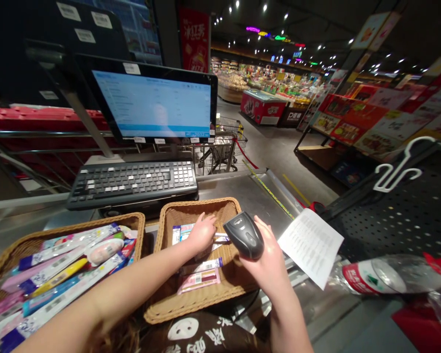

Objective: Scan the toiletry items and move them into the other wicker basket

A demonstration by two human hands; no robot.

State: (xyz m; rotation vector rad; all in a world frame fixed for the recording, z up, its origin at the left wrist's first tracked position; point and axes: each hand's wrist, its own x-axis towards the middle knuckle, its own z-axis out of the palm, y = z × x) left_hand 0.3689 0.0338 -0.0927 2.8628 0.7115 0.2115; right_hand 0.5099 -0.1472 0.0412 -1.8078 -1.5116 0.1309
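Head view
Setting: supermarket checkout counter of bare metal, shop aisles and lit displays beyond.
Right hand: fingers wrapped tight about a barcode scanner, thumb up along its near side.
Barcode scanner: black, glossy, rounded head with a small pale label on top; head tilted toward the middle basket; it sits above that basket's right rim.
Left hand: reaching into the middle wicker basket, fingers curled down and pressed onto a flat packet; whether the packet is pinched or merely touched cannot be told.
Flat packet: long, slim, white and blue printed wrap, lying against the basket's far end, partly under the hand.
Other packets in same basket: a pink one and a pale one, lying flat near the front, apart from the hand.
Left wicker basket: heaped with long toothbrush packs in blue, pink, yellow and purple.
Keyboard: black, behind both baskets.
Monitor: lit, pale blue screen, above the keyboard.
Printed sheet: white, just right of the right hand.
Plastic bottle: clear, red label, lying on its side at far right.
Shopping trolley: beyond the counter.
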